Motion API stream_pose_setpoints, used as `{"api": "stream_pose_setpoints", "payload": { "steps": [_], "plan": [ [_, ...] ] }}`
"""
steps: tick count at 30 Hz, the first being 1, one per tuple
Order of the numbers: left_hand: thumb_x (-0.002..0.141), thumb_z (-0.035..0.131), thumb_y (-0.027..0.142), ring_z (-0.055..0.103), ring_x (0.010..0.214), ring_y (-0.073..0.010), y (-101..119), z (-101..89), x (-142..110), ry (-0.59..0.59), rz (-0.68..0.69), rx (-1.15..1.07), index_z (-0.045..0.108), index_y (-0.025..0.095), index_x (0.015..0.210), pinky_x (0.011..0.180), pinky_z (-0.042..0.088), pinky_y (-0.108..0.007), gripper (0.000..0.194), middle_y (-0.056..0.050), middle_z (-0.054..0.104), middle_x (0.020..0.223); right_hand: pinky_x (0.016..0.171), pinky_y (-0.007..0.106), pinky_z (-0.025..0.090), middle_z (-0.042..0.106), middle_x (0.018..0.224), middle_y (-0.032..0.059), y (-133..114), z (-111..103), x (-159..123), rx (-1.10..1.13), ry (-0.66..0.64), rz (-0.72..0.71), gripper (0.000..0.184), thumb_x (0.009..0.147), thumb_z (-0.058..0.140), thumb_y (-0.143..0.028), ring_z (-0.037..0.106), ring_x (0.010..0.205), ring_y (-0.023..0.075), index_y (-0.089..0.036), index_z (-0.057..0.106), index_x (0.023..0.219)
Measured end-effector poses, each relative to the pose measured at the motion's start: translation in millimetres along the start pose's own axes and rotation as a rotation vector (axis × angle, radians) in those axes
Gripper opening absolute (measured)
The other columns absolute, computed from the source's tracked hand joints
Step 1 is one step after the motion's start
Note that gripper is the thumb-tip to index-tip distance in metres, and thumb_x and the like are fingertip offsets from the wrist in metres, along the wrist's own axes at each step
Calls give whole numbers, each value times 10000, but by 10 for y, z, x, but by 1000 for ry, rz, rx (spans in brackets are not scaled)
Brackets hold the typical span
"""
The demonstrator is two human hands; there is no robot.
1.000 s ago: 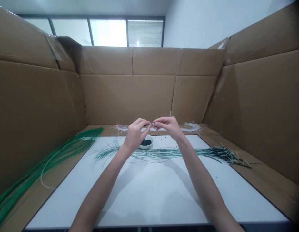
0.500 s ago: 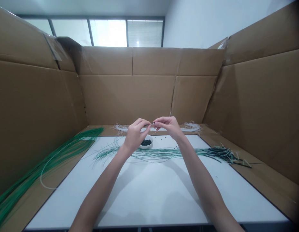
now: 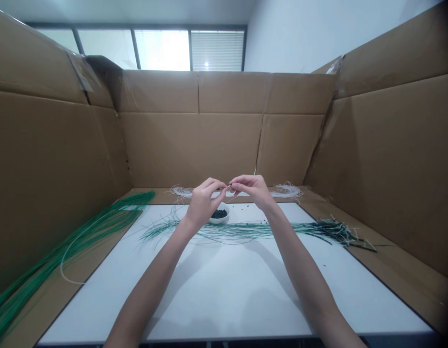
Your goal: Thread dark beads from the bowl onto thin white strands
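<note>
Both hands are raised together above the far part of the white table top (image 3: 224,290). My left hand (image 3: 204,203) is closed in a pinch on something small that I cannot make out. My right hand (image 3: 251,189) is pinched on a thin pale wire (image 3: 234,197) whose tip meets the left fingertips. Just below the hands stands a small white bowl (image 3: 219,215) of dark beads. A row of green wires (image 3: 252,229) lies across the table behind my forearms.
A long bundle of green wires (image 3: 64,249) runs along the left cardboard floor, with a white wire loop (image 3: 66,256) over it. White wire coils (image 3: 287,190) lie at the back. Cut wire ends (image 3: 339,232) lie right. Cardboard walls (image 3: 224,125) enclose three sides.
</note>
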State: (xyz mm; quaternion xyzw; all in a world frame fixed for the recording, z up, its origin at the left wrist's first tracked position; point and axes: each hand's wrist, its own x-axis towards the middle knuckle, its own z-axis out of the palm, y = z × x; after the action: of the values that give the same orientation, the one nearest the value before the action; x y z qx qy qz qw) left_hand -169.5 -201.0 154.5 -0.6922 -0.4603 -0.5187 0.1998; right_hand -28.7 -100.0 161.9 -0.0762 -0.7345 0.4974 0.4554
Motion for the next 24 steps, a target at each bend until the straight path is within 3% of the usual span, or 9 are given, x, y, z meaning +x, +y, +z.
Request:
{"api": "stream_pose_setpoints", "payload": {
  "steps": [18, 24],
  "plan": [
    [821, 533, 215, 532, 625, -90, -13, -1, 2, -1, -65, -14, 645, 181, 843, 566, 428, -194, 119, -22, 623, 787, 570, 266, 515, 668, 670, 30, -40, 55, -27, -132, 19, -13, 194, 635, 699, -343, 611, 632, 149, -165, 697, 712],
    [773, 569, 181, 506, 598, -83, -39, 29, -6, -8, -67, -21, 651, 196, 906, 562, 416, -196, 157, -13, 624, 797, 588, 270, 495, 669, 700, 44, -96, 97, -58, -311, 64, -62, 172, 684, 646, -321, 605, 628, 147, -160, 685, 727]
  ]
}}
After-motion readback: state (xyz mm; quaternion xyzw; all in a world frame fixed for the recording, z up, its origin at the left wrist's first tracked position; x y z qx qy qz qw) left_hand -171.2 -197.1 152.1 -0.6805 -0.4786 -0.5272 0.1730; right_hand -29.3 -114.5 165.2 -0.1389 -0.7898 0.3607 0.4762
